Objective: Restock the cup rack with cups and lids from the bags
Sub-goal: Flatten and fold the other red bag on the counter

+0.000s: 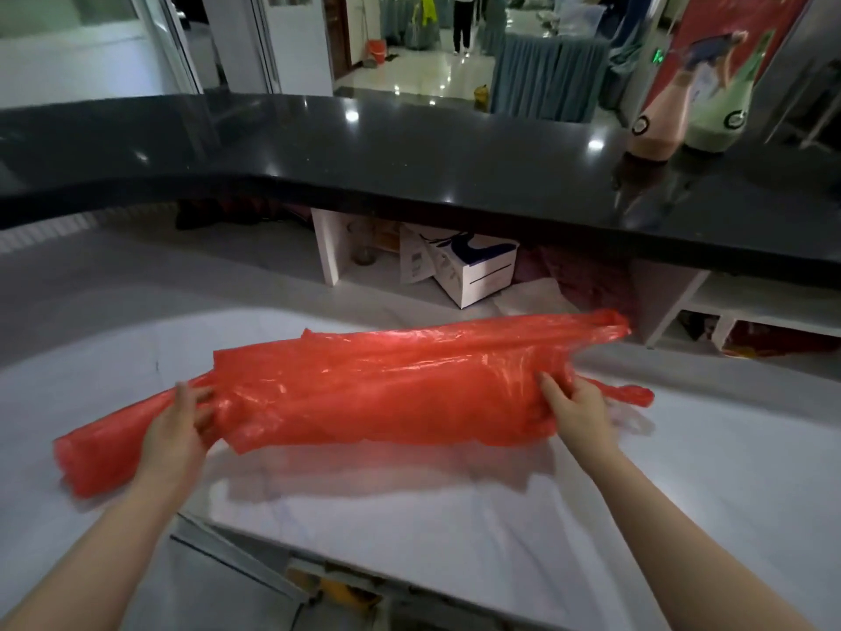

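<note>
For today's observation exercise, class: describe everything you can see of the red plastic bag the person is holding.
The red plastic bag is thin, glossy, translucent film, crumpled into a long roll lying roughly crosswise, its right end higher. It is held just above the white counter, casting a shadow there. The left hand grips it near the left end, the right hand near the right, where its handles trail out. Whether anything is inside cannot be told.

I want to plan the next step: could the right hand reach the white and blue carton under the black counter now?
Probably not: the right hand grips the red plastic bag, and the carton lies well beyond it under the counter.
</note>
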A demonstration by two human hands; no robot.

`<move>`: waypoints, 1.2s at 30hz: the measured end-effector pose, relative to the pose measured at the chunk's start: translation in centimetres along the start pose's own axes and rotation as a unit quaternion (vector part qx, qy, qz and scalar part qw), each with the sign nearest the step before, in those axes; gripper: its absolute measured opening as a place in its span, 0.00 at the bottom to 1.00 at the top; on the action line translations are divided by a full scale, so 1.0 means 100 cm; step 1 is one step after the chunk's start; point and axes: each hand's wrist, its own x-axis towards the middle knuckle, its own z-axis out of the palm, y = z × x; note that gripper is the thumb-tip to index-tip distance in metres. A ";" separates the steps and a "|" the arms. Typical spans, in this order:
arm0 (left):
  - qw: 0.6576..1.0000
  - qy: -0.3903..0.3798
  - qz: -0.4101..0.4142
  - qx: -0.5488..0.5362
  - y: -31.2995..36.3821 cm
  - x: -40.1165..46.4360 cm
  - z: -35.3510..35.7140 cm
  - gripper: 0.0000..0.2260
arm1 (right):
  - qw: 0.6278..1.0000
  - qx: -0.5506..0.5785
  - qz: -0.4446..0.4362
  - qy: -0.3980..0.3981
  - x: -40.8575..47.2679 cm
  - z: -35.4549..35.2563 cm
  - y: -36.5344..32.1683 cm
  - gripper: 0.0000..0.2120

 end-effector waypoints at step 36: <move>0.861 -0.207 0.167 0.434 -0.042 -0.034 0.069 0.08 | 0.997 0.005 0.037 0.063 -0.050 -0.124 0.053 0.05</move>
